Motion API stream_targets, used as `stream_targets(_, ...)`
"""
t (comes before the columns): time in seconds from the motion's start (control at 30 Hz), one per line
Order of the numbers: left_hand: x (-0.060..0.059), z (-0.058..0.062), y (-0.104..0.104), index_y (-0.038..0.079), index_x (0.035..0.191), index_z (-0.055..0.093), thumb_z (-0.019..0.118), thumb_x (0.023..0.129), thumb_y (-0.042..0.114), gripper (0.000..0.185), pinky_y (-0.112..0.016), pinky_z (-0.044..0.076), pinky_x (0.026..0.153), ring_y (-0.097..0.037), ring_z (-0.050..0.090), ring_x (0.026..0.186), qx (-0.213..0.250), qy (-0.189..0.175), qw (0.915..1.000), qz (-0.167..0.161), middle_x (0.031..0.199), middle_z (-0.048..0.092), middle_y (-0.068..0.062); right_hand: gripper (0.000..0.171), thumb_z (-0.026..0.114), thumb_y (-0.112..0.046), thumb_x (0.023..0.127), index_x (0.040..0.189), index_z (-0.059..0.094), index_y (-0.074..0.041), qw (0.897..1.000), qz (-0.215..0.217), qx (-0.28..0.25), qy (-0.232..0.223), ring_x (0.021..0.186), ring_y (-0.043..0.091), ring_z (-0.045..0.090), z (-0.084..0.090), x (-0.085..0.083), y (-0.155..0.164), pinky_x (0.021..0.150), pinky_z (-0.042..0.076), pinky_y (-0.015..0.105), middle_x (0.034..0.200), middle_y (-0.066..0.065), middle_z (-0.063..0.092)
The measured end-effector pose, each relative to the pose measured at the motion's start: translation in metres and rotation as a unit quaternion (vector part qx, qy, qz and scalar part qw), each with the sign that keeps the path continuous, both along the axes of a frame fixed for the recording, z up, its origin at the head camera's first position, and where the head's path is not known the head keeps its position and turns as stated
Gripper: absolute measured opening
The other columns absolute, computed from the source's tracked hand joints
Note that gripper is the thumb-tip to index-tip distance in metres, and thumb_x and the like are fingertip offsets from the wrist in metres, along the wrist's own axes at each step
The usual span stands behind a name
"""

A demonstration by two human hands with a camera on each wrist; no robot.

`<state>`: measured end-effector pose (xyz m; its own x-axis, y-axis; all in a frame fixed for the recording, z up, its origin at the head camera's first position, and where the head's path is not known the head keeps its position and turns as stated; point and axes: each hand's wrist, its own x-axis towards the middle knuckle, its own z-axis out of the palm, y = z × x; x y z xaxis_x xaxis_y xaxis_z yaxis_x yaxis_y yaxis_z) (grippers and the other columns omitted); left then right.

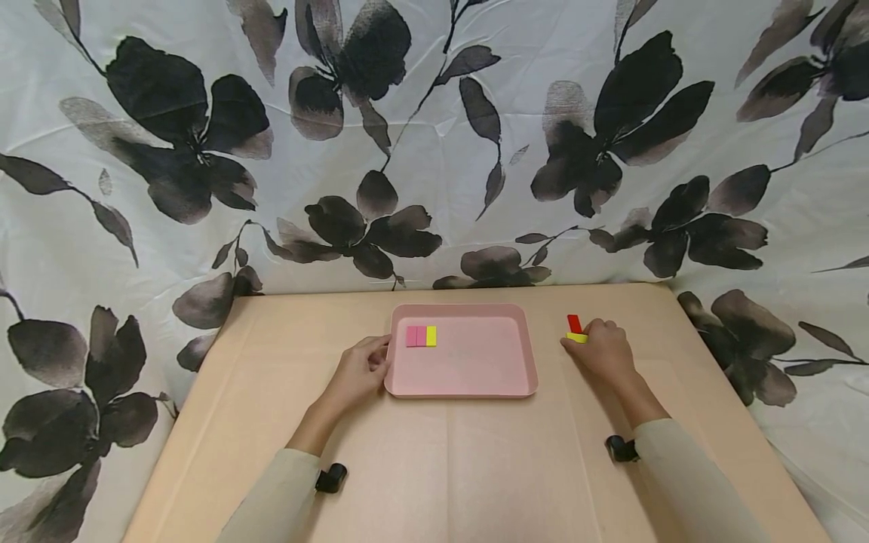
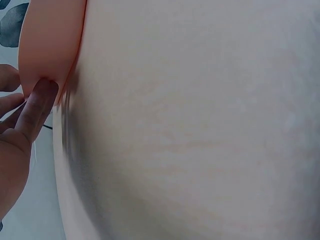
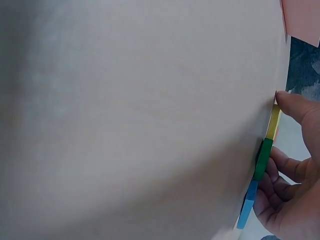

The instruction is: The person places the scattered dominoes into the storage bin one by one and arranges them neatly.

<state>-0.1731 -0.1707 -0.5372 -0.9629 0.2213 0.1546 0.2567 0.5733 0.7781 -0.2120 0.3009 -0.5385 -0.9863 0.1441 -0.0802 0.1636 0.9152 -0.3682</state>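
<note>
A pink tray lies mid-table and shows as a corner in the left wrist view. Two pink blocks and a yellow one sit side by side in its far left corner. My left hand rests at the tray's left rim, one straight finger pressed against its outer wall. Right of the tray, my right hand curls over a row of blocks. Its thumb pinches the end of a yellow block, with green and blue blocks behind it. A red block stands just beyond the hand.
The tan table is backed and flanked by a white cloth with black flowers. Small black wrist cameras sit under both forearms, left and right. The tray's corner shows in the right wrist view.
</note>
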Motion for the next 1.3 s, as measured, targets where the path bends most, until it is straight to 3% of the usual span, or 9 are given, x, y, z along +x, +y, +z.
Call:
stream_targets(0.3, 0.005, 0.001, -0.004, -0.004, 0.14, 0.061, 0.068, 0.09, -0.002, 0.05, -0.025, 0.06, 0.077, -0.017, 0.065, 0.088, 0.001, -0.007, 0.9999, -0.011, 0.124, 0.069, -0.016, 0.055, 0.072, -0.04, 0.092, 0.11, 0.057, 0.01, 1.0, -0.001, 0.006, 0.004, 0.099, 0.045, 0.052, 0.005, 0.013, -0.005, 0.077, 0.05, 0.052, 0.104, 0.029, 0.056)
stream_targets(0.47, 0.007, 0.0, -0.005, -0.004, 0.139, 0.061, 0.069, 0.09, -0.002, 0.05, -0.026, 0.06, 0.077, -0.017, 0.065, 0.087, 0.002, -0.004, 0.9999, -0.015, 0.122, 0.069, -0.016, 0.055, 0.073, -0.035, 0.091, 0.115, 0.057, 0.012, 1.0, -0.006, -0.02, 0.001, 0.099, 0.044, 0.052, 0.008, 0.019, -0.007, 0.078, 0.05, 0.05, 0.107, 0.031, 0.056)
stream_targets(0.7, 0.008, 0.001, -0.007, -0.004, 0.139, 0.061, 0.068, 0.09, -0.003, 0.05, -0.025, 0.06, 0.077, -0.016, 0.065, 0.087, -0.003, -0.002, 0.9999, -0.016, 0.12, 0.069, -0.015, 0.056, 0.076, -0.023, 0.089, 0.125, 0.055, 0.015, 0.997, 0.018, -0.074, 0.005, 0.102, 0.042, 0.055, 0.007, 0.028, -0.006, 0.093, 0.055, 0.053, 0.117, 0.032, 0.058)
stream_targets(0.97, 0.009, 0.001, -0.007, -0.004, 0.139, 0.061, 0.069, 0.09, -0.003, 0.05, -0.026, 0.06, 0.078, -0.017, 0.066, 0.088, -0.002, 0.0, 0.9998, -0.019, 0.123, 0.069, -0.016, 0.054, 0.078, -0.027, 0.089, 0.118, 0.06, 0.015, 0.998, 0.031, -0.052, 0.015, 0.102, 0.042, 0.05, 0.006, 0.037, -0.003, 0.083, 0.058, 0.046, 0.116, 0.032, 0.052)
stream_targets(1.3, 0.008, -0.001, -0.009, -0.004, 0.139, 0.061, 0.069, 0.089, -0.002, 0.05, -0.025, 0.06, 0.077, -0.017, 0.066, 0.087, -0.002, 0.006, 0.9998, -0.02, 0.122, 0.069, -0.017, 0.056, 0.078, -0.026, 0.091, 0.123, 0.059, 0.015, 0.997, 0.034, -0.059, 0.019, 0.099, 0.04, 0.054, 0.01, 0.04, -0.002, 0.088, 0.059, 0.05, 0.116, 0.033, 0.055)
